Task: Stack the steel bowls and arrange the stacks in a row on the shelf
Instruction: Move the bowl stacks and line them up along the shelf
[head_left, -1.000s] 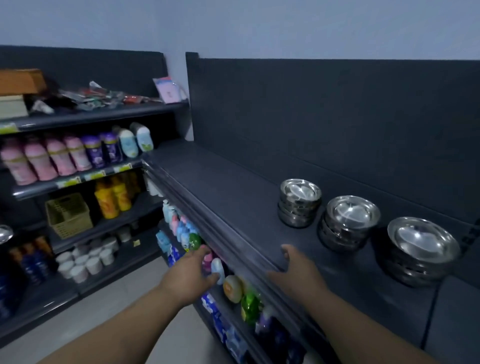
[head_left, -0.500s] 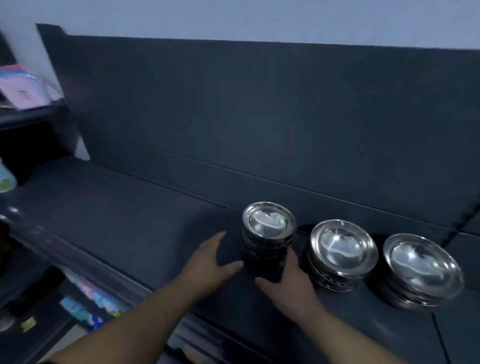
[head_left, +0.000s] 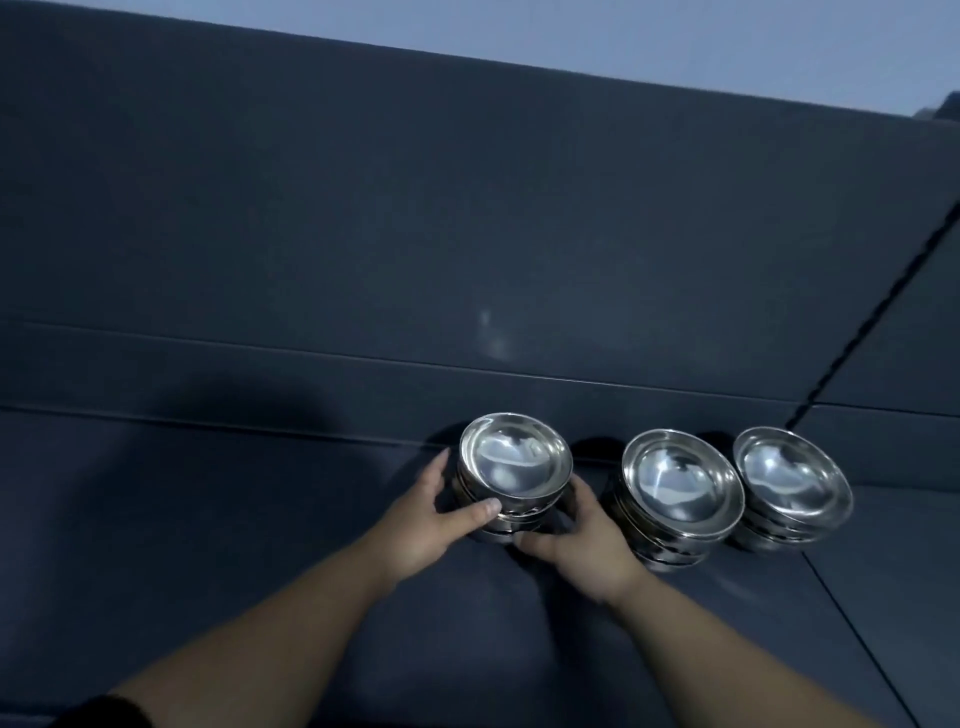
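Note:
Three stacks of shiny steel bowls stand in a row along the back of the dark shelf (head_left: 260, 519). My left hand (head_left: 421, 525) grips the left stack (head_left: 514, 467) from its left side, thumb across the front under the top bowl's rim. On the same stack's right side my right hand (head_left: 582, 545) curls around the lower bowls. A small gap separates this stack from the middle stack (head_left: 680, 483). The right stack (head_left: 789, 478) stands close beside the middle one.
A dark back panel (head_left: 467, 234) rises right behind the bowls. To the right a seam (head_left: 857, 332) splits the panel and a shelf joint (head_left: 852, 623) runs toward me. Bare shelf surface stretches left of the stacks.
My view swung from the shelf's front edge and neighbouring racks onto the bowls. Both hands moved in from the shelf front and closed around the left stack.

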